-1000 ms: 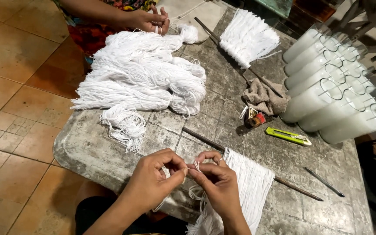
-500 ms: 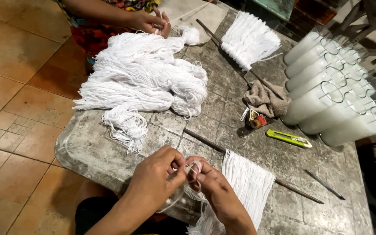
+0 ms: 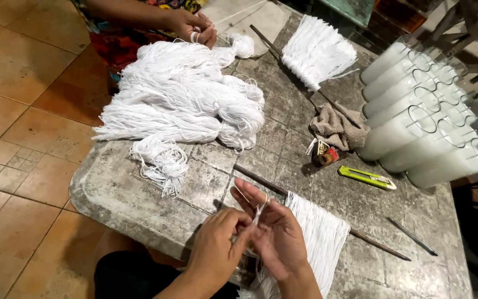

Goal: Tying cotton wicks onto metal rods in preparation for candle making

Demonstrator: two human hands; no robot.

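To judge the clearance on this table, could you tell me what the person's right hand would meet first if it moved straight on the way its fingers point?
The right hand points up and left, so probably the dark rod, then the white yarn pile; depth is uncertain.

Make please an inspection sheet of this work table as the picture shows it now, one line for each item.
Surface: worn grey stone table, stained, with tile-like lines.
Job's things: a white string pinched between both hands; a fringe of white strings hanging on a thin rod.
Clutter: big heap of white string, second fringe, grey cloth, green utility knife, dark pencil-like stick, glass cylinders of white wax.
Grippers: left hand and right hand, fingers closed on the string.
Cables: nothing seen.
Surroundings: orange floor tiles; another person's hand at the table's far end.
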